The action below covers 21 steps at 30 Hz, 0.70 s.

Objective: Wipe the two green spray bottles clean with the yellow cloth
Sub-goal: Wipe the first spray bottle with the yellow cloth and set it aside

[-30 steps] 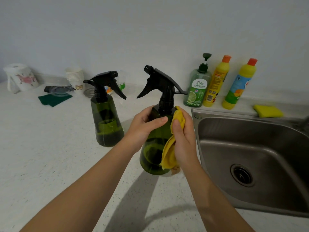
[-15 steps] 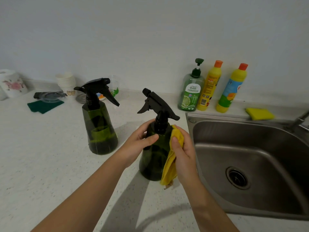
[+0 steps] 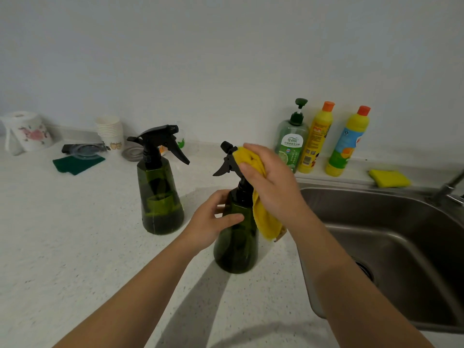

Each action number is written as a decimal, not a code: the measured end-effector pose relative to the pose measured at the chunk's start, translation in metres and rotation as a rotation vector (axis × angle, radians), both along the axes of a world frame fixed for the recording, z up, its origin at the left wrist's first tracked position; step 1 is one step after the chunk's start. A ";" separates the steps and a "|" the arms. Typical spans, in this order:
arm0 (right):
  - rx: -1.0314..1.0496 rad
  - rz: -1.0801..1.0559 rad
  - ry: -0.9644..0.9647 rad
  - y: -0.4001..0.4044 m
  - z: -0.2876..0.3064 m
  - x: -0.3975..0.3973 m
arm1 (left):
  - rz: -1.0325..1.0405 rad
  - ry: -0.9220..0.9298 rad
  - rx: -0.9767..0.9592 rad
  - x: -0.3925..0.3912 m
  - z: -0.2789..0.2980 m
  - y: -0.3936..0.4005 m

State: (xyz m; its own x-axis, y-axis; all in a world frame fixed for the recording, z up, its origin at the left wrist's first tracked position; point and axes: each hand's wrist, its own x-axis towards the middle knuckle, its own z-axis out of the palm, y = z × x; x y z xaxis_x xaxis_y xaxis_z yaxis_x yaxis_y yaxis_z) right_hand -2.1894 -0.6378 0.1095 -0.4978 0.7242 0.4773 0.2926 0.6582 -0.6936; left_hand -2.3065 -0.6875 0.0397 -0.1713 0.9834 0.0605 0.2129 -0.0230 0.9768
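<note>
— So, which bottle have you got?

— The near spray bottle [image 3: 236, 243]. It stands upright on the white speckled counter [image 3: 75, 259], just left of the steel sink [image 3: 391, 247]. Dark green, see-through, wide at the base and narrowing to a black neck and trigger head.

— And your hands?

— My left hand [image 3: 213, 222] is curled round its shoulder, thumb across the front, fingers wrapped behind. My right hand [image 3: 272, 182] is closed over the yellow cloth [image 3: 266, 222], pressing it onto the back of the black spray head. The nozzle and trigger poke out to the left of the cloth. The rest of the cloth hangs down the bottle's right side, with a small pale tag at its bottom corner.

— Where's the other one?

— The far spray bottle [image 3: 160, 197] is to the left and further back, well apart from my hands. Same green body, same black trigger head, its nozzle pointing right. There looks to be a darker band low in it; whether that is liquid I cannot tell.
</note>
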 end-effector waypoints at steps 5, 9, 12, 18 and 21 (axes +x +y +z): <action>0.110 -0.173 -0.196 0.001 0.001 -0.002 | 0.008 0.032 -0.013 0.000 0.001 0.001; 0.143 -0.265 -0.198 -0.002 -0.004 -0.002 | -0.001 0.055 -0.028 -0.001 0.001 0.000; 0.088 -0.276 -0.103 -0.007 -0.009 0.002 | -0.009 0.033 -0.045 0.000 0.002 -0.001; -0.154 -0.186 0.182 -0.015 -0.021 0.016 | -0.043 0.047 -0.072 0.005 0.003 0.001; -0.329 -0.138 0.306 -0.024 -0.033 0.025 | -0.012 -0.017 -0.083 0.005 0.002 0.001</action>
State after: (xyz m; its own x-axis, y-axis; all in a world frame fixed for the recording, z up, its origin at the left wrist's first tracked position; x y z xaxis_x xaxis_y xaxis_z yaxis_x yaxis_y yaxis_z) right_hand -2.1644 -0.6617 0.0763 -0.2580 0.9114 0.3207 0.1115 0.3578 -0.9271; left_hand -2.3013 -0.6860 0.0419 -0.1593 0.9869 -0.0240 0.1968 0.0555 0.9789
